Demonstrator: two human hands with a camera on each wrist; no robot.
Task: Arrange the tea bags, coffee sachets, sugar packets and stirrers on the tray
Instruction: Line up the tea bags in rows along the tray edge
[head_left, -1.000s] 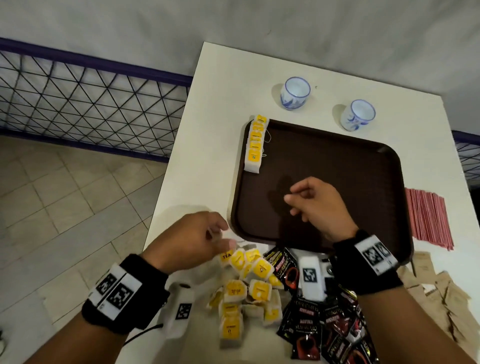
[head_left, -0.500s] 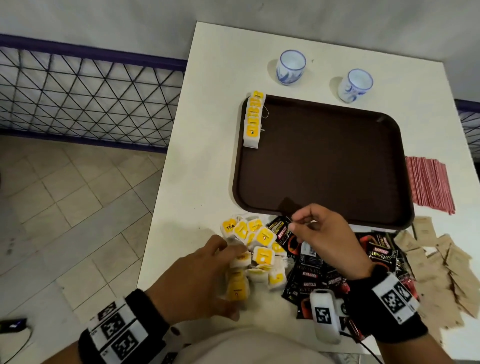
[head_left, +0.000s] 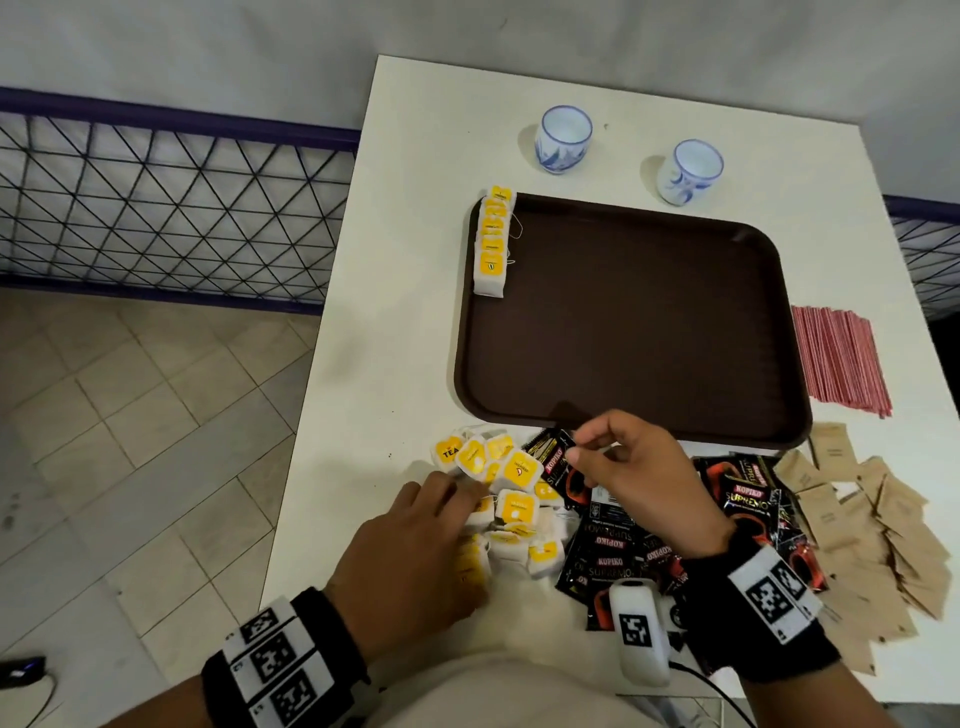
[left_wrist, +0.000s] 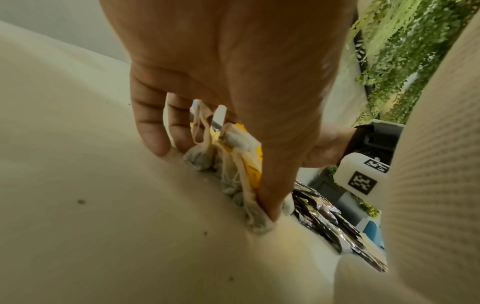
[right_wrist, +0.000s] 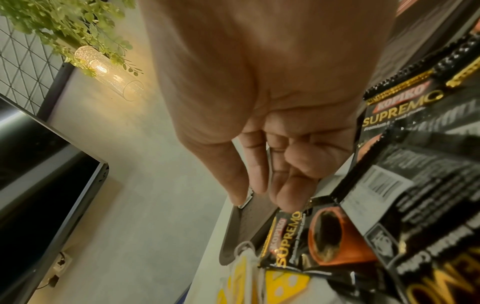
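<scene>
A brown tray (head_left: 623, 338) lies on the white table, with a row of yellow-tagged tea bags (head_left: 491, 244) standing along its left rim. Loose tea bags (head_left: 514, 483) are piled in front of the tray. My left hand (head_left: 462, 499) grips a bunch of them; in the left wrist view thumb and fingers (left_wrist: 155, 142) clasp the bags (left_wrist: 233, 148) against the table. My right hand (head_left: 576, 446) hovers loosely curled over the black coffee sachets (head_left: 613, 566), with nothing seen between its fingers (right_wrist: 285, 197). Brown sugar packets (head_left: 872, 545) and red stirrers (head_left: 839, 364) lie to the right.
Two blue-and-white cups (head_left: 563, 137) (head_left: 691, 171) stand behind the tray. The table's left edge (head_left: 332, 322) drops to a tiled floor with a dark railing (head_left: 156, 208) beyond. Coffee sachets (right_wrist: 389, 205) fill the right wrist view beside the tray corner (right_wrist: 244, 230).
My right hand has drawn back from over the tray to the coffee sachets. My left hand has moved onto the tea bag pile and closed round a bunch.
</scene>
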